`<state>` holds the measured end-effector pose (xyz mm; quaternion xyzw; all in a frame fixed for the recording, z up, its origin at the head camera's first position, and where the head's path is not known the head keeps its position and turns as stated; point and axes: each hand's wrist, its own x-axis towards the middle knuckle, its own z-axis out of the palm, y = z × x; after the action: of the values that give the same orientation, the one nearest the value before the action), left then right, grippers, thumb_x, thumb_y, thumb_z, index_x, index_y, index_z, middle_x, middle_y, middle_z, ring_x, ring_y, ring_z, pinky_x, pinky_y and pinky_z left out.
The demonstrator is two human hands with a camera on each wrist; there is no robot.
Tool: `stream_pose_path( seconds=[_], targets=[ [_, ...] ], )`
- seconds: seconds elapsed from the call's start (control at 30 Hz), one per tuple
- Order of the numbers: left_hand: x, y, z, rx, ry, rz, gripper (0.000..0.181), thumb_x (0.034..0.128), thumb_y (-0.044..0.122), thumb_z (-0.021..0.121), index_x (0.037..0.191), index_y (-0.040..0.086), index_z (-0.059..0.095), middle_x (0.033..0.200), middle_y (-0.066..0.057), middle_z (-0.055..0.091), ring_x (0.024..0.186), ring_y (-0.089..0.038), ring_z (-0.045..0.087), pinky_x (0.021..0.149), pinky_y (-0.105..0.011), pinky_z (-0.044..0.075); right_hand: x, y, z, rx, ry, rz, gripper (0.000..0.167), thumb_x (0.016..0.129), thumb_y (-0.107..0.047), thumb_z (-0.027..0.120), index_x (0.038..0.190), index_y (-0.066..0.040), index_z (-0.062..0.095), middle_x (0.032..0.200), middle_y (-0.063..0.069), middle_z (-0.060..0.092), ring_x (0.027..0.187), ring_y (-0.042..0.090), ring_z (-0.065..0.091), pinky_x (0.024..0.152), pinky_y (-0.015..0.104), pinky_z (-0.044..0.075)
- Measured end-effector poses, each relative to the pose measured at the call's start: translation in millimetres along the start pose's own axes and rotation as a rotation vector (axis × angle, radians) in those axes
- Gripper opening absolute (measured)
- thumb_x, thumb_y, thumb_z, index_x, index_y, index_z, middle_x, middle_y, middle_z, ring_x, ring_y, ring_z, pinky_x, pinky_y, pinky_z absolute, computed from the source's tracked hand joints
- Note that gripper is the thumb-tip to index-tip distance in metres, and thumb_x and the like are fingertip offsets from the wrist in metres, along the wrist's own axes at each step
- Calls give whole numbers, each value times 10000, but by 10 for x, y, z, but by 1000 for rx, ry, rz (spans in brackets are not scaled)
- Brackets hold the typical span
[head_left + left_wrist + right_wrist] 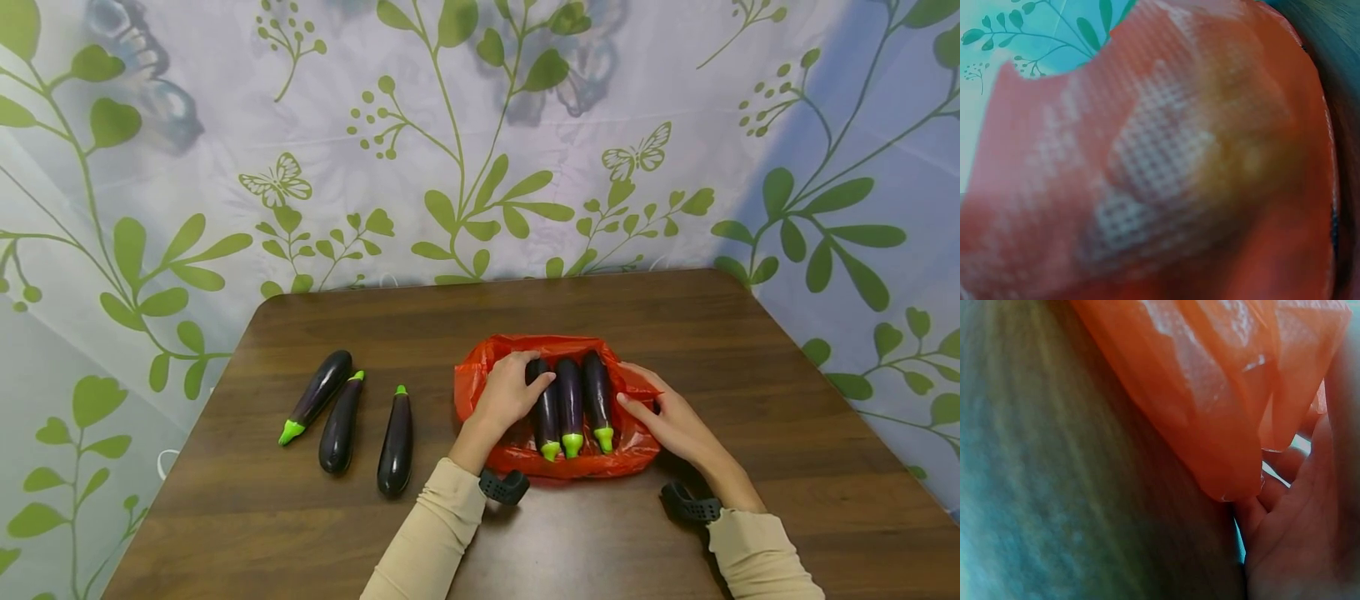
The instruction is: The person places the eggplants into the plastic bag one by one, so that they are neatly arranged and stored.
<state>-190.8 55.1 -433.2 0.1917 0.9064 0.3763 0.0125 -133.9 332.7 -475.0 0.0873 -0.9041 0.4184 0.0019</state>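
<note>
Three dark purple eggplants, the left (pixel 547 412), middle (pixel 571 404) and right (pixel 597 396), lie side by side in an open red plastic bag (pixel 573 468), green stem ends toward the person. The left hand (pixel 510 390) reaches inside, its fingers curled over the upper end of the left eggplant. At the bag's right edge, the right hand (pixel 663 415) holds the plastic between thumb and fingers. Red plastic (pixel 1147 156) fills most of the left wrist view, hiding that hand. In the right wrist view, part of the right hand (pixel 1291 531) shows beside the bag (pixel 1210 419).
Three more eggplants (pixel 318 392) (pixel 342 425) (pixel 396 442) lie apart on the wooden table (pixel 300 517), left of the bag. Behind the table's far edge hangs a curtain (pixel 450 125) patterned with green leaves and butterflies. Both wrists wear black bands.
</note>
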Motion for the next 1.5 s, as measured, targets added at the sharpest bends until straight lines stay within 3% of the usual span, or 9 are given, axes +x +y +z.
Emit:
stream_pose_path(
  seconds=[0.37,0.8,1.33,1.5],
  targets=[
    [-2,-19,96,6,8,29,465,998,270,693,1351,-28,641,1344,-201,660,1247,-335,632,1098,-436,491,-2,-6,-11,-3,6,30,678,1034,-394,604,1589,-95,352,1553,242,426,1378,487,451,1100,718,354],
    [3,-28,79,46,2,43,453,1011,284,667,1354,-10,640,1345,-178,660,1265,-321,616,1119,-419,473,5,-5,-2,-4,8,14,663,1032,-380,612,1579,-98,367,1540,234,445,1363,475,470,1089,713,374],
    [-57,49,-67,45,30,57,464,1008,290,661,1384,20,628,1382,-152,641,1283,-301,612,1116,-418,476,-12,-21,-19,-4,10,2,654,1027,-321,633,1585,-111,366,1518,229,475,1321,454,518,1049,695,431],
    [-101,93,-152,7,30,57,475,1018,294,647,1407,24,613,1408,-138,633,1293,-291,611,1114,-423,479,-20,-38,-31,7,11,2,656,1025,-326,636,1588,-125,368,1520,229,476,1324,458,517,1055,694,427]
  ],
)
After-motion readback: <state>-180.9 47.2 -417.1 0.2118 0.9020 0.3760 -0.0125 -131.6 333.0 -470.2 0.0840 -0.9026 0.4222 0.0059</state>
